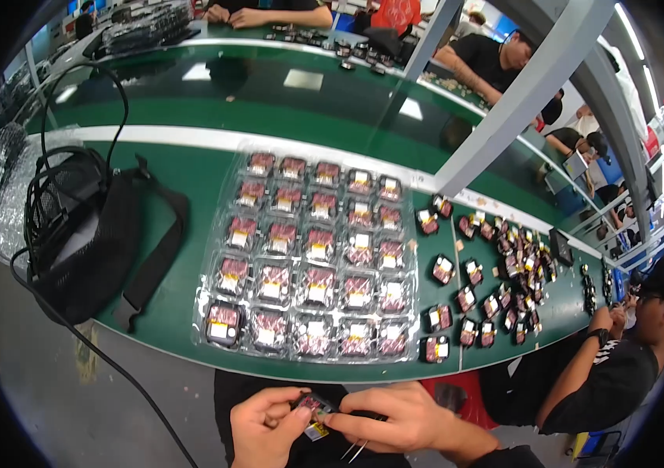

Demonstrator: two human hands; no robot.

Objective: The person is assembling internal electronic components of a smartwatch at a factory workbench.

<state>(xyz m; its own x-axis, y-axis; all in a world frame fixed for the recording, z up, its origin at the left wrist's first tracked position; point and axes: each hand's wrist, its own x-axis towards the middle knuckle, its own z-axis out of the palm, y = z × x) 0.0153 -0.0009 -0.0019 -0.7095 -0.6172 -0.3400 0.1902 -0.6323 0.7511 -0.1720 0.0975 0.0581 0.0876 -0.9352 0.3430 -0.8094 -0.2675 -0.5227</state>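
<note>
Low in the view, in front of my lap, my left hand [269, 425] pinches a small black electronic device [316, 403] with its inner circuit parts exposed. Just beneath it shows a small piece with a yellow and white label [316, 431], partly covered by my fingers. My right hand [398, 417] comes in from the right, its fingertips against the device's right side. Thin metal tweezers [355, 450] stick out below that hand, held under its fingers. Beyond my hands, a clear plastic tray [215, 292] carries rows of similar black devices with white and yellow labels.
Loose devices [519, 257] are scattered on the green table [168, 327] right of the tray. A black mesh bag [90, 234] with cables lies left. A grey post [496, 117] rises behind the tray, near a conveyor [191, 90]. A co-worker [621, 359] sits at right.
</note>
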